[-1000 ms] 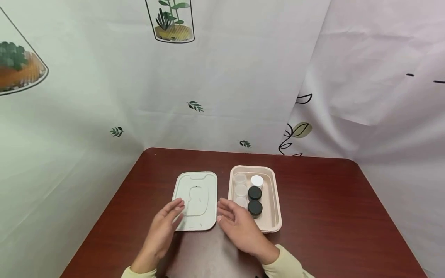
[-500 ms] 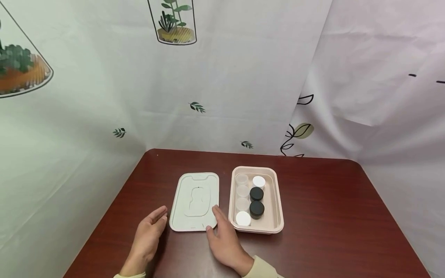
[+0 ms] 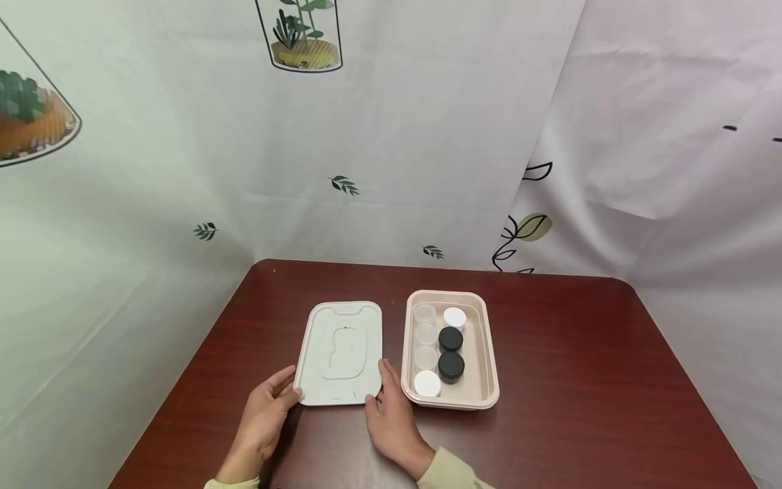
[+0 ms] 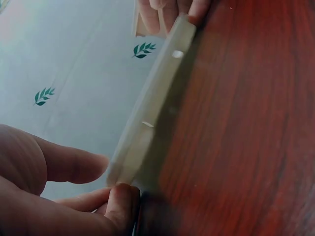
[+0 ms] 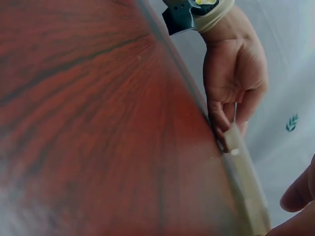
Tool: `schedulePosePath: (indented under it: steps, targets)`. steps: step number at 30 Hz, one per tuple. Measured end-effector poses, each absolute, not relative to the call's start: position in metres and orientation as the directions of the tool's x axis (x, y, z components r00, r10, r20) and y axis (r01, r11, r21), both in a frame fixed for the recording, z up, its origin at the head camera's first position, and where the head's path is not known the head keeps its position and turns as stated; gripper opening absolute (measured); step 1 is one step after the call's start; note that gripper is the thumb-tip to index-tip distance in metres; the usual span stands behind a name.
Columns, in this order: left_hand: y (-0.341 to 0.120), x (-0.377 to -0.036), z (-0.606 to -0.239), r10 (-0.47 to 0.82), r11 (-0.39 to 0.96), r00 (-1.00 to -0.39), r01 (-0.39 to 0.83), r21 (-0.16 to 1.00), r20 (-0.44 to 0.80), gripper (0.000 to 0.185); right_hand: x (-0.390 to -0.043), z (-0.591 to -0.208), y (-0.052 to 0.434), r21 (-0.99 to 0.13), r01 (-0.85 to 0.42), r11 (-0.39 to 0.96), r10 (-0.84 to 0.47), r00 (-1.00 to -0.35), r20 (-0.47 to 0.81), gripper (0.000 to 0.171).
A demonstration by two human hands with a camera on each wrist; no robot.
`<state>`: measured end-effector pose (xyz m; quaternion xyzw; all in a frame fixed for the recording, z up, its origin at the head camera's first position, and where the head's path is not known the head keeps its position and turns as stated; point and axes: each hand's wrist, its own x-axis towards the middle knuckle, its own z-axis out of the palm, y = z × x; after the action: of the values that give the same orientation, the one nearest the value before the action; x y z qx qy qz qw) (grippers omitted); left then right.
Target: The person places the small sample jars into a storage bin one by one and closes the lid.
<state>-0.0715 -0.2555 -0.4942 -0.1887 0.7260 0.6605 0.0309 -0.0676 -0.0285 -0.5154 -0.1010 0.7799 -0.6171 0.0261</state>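
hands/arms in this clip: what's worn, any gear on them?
Both hands bare: left hand, right hand. No gloves or rings visible. Pale yellow long sleeves reach the wrists. The right wrist view shows a dark teal camera mount strapped over the left cuff. No cables or markings visible.

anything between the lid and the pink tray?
Only a bare strip of table separates lid and tray, with the right hand's fingertips at its near end; head view.
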Motion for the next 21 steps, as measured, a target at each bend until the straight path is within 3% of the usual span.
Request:
schedulePosePath:
  steps: [12,21]
  targets:
    - [-0.272,-0.060,-0.484,-0.243,0.094,-0.918,-0.342,0.935,-0.312,0.061,-0.070,-0.519,-0.038,-0.974,-0.097,0.207,-0.140,-0.988,0.068,0.070]
    - [-0.293,-0.047,-0.444,-0.224,0.160,-0.935,-0.313,0.936,-0.275,0.065,-0.064,-0.484,-0.037,-0.979,-0.169,0.109,-0.191,-0.971,0.147,0.073]
